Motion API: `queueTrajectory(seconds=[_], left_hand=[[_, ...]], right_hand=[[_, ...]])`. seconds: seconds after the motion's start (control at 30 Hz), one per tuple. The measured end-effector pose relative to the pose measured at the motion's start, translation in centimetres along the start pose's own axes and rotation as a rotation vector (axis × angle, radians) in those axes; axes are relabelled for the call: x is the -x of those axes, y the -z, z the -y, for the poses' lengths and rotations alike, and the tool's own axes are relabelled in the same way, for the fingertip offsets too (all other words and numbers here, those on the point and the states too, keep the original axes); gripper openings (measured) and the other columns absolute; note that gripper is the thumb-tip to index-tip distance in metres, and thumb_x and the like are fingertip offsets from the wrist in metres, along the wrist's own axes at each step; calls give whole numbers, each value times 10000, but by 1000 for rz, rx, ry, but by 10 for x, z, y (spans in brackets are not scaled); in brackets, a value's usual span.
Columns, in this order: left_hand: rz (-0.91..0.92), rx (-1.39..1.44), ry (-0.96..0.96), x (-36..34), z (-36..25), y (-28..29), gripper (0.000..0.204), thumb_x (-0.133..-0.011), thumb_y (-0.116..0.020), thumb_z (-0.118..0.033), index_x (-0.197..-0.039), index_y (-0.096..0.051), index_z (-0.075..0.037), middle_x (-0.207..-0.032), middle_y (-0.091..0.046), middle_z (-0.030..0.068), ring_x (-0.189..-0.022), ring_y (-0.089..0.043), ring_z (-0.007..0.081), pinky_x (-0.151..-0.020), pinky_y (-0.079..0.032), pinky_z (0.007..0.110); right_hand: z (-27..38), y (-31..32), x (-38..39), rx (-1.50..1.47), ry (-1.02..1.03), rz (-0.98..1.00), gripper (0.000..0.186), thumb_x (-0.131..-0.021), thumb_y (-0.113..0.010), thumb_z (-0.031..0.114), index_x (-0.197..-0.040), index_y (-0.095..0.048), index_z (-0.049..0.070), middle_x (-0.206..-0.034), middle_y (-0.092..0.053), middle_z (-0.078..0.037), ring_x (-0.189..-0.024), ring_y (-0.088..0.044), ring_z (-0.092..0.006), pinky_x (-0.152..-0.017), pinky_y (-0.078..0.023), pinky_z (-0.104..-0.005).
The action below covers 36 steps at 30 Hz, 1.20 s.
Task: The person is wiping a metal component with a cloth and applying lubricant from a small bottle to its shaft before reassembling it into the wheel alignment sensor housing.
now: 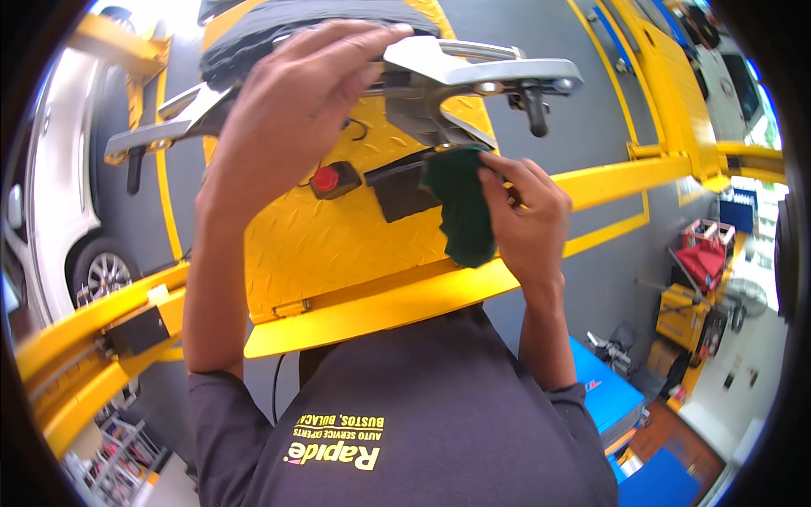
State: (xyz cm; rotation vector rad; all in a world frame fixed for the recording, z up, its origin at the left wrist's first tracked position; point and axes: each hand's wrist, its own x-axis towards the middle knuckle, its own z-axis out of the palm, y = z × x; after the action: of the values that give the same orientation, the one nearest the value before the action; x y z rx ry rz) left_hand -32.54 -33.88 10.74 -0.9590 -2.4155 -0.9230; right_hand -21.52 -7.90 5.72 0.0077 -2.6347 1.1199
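Observation:
My left hand (304,93) reaches over a silver grab-rail-like metal part (465,76) with black pegs, its fingers closed on the upper edge beside a dark tyre-like piece (232,46). My right hand (528,215) pinches a dark green cloth (460,211) just below that metal part. Under them is a yellow diamond-plate platform (355,262), bearing a red button housing (329,182) and a black rectangular plate (397,194).
A yellow lift arm (621,177) runs right to a post. Another yellow frame (110,329) is at left, near a white car (59,152). A blue cabinet (596,384), yellow tool cart (684,313) and fan (743,300) stand at lower right.

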Motion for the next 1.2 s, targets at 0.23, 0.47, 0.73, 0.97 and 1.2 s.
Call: queueTrajectory(seconds=[0.23,0.47,0.73,0.97,1.2], left_hand=[[-217,134,399,83,-6,68,285,-1025,-585,51,-1202,-775,-66,-1145,-794,47,-1006,-720,134,-919,-554,276],[27,205,955,153,-26,21,280,-1013,-635,-37,-1289,-687,-31,-1261,-734,103,-1115,-710,228,-1008,-561,383],[222,97,959,147,1,53,317,-1058,-653,-200,-1321,-712,-34,-1293,-748,133,-1148,-724,294,-1030,-567,434],[-15,244,960,155,43,75,247,-1048,-645,-166,-1208,-764,-21,-1115,-805,119,-1042,-765,244,-927,-590,377],[-275,266,946,146,78,68,449,-955,-611,-94,-1383,-648,37,-1312,-726,211,-1095,-750,293,-918,-588,365]], right_hand=[[-11,-4,4,-92,-192,270,186,-959,-794,124,-1121,-796,34,-945,-758,-146,-753,-740,-287,-724,-574,-380],[-1,-27,-4,189,114,423,259,-949,-798,147,-1191,-771,60,-1130,-738,-132,-990,-734,-355,-857,-569,-440],[45,-68,-40,-41,93,618,529,-881,-836,82,-1391,-694,74,-1247,-714,-137,-1037,-711,-318,-937,-567,-433],[50,-105,-41,-1,-2,709,549,-848,-885,89,-1367,-705,87,-1275,-722,-93,-1041,-702,-242,-946,-570,-378],[74,-114,-37,-87,-3,629,455,-856,-897,186,-1257,-739,41,-1073,-767,-86,-929,-714,-235,-927,-573,-353]])
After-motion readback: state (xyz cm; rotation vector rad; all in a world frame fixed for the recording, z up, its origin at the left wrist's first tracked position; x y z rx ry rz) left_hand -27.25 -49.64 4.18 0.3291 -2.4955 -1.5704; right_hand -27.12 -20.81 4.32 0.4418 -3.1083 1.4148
